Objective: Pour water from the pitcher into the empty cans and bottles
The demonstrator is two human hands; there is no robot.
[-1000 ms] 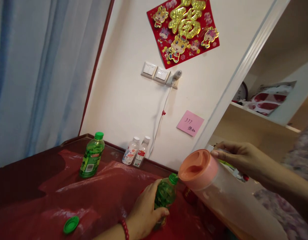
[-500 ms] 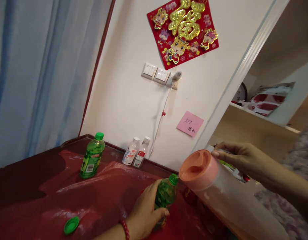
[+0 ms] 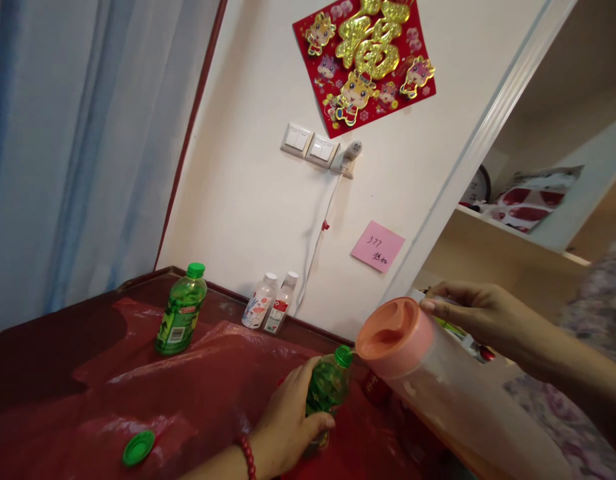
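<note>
My left hand (image 3: 288,417), with a red bead bracelet at its wrist, is wrapped round an uncapped green drink bottle (image 3: 329,385). The bottle leans slightly to the right. On the right, my right hand (image 3: 468,312) grips a translucent pitcher (image 3: 468,393) near its top; the handle is mostly hidden. The pitcher is tipped steeply to the left, amber liquid along its lower side. Its orange lid (image 3: 391,333) meets the bottle's mouth at the spout; I cannot tell whether they touch. A loose green cap (image 3: 138,448) lies on the table at lower left.
A second green bottle (image 3: 181,313), capped, stands on the red-covered table (image 3: 228,373). Two small white-capped bottles, one with a colourful print (image 3: 259,301) and one with a red label (image 3: 281,303), stand by the wall. A dark red object (image 3: 375,388) sits beneath the pitcher.
The whole view has shifted slightly, so everything sits a little further left. Both hands keep their hold, and the pitcher stays tipped at the bottle's mouth.
</note>
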